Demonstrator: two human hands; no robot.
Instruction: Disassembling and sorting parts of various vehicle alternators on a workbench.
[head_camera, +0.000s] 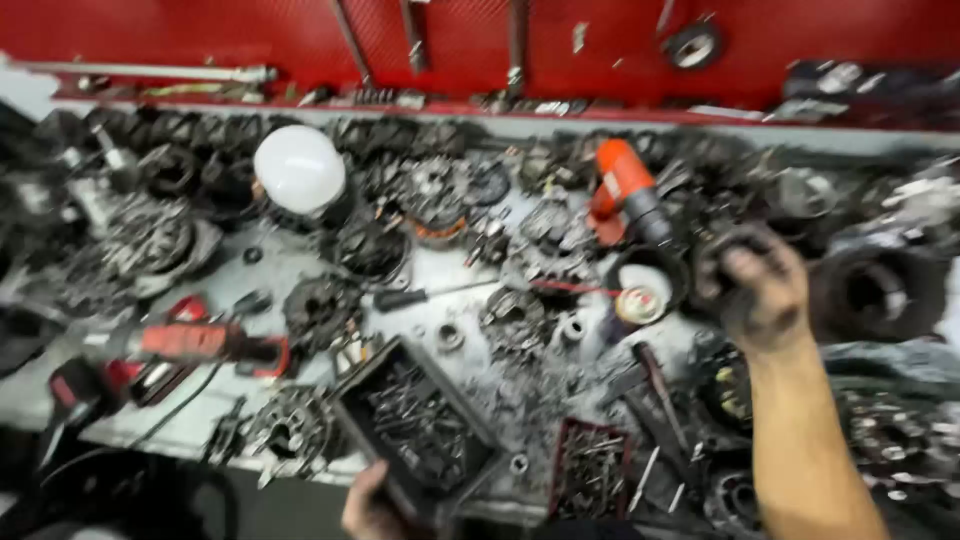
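My right hand reaches out over the right side of a cluttered workbench and grips a dark round metal part, greasy and blurred. My left hand is at the bottom edge, fingers curled around the near rim of a black tray filled with small bolts and screws. The whole picture is motion-blurred.
Grey bench top covered with black clutch-like discs and gears. An orange power tool stands at the back, a red power tool lies left, a white globe sits behind. A red box of screws and a red wall behind.
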